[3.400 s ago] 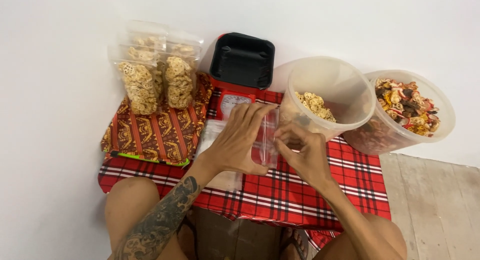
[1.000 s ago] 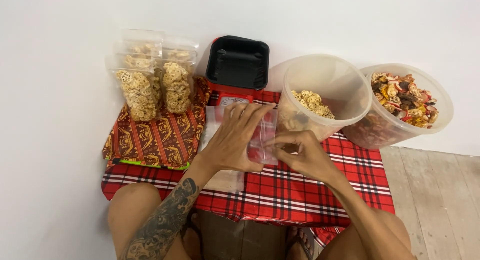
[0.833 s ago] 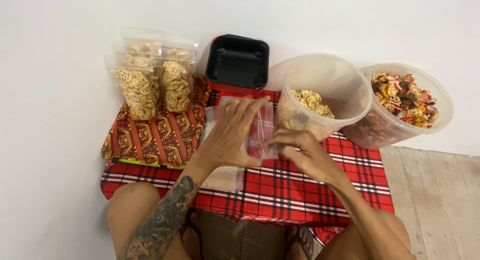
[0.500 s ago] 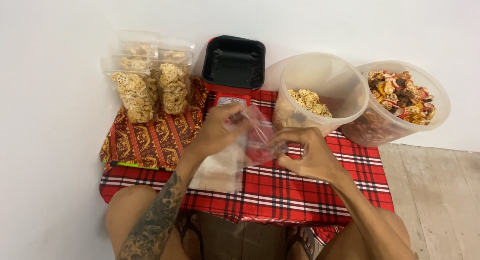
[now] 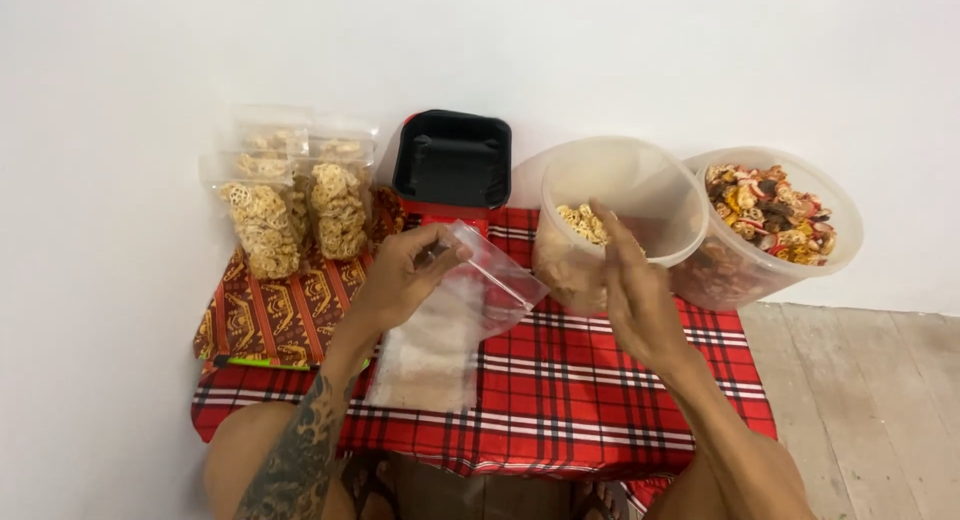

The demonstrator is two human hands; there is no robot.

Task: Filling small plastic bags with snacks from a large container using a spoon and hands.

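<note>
**A:** ok so what's actually in the hands here?

**B:** The left hand [image 5: 398, 280] is pinching the top edge of an empty clear plastic bag [image 5: 490, 280] between thumb and fingers. The bag hangs open toward 3 o'clock from that hand, above the red plaid cloth [image 5: 560, 380]. The right hand [image 5: 632, 292] holds nothing: fingers straight and loosely spread, pointing up toward 12 o'clock, just off the bag's right corner and not touching it.

**A:** and where's the right hand relative to the tubs?

**B:** Its fingertips overlap the near wall of the clear tub with pale ring-shaped crackers [image 5: 620, 205]. Can't tell if they touch it or just hover in front. At 2 o'clock from that hand is a second tub with mixed coloured crackers [image 5: 770, 215], the two tubs side by side against the wall.

**A:** anything under the bag?

**B:** A flat stack of more empty bags [image 5: 425, 360] lies on the cloth at about 7 o'clock from the held one. At 12 o'clock from the left hand there's a red scale with a black tray [image 5: 452, 160] on top. At 10 o'clock, filled packs of ring crackers [image 5: 300, 205] stand upright on a red and gold patterned cloth [image 5: 270, 310].
</note>
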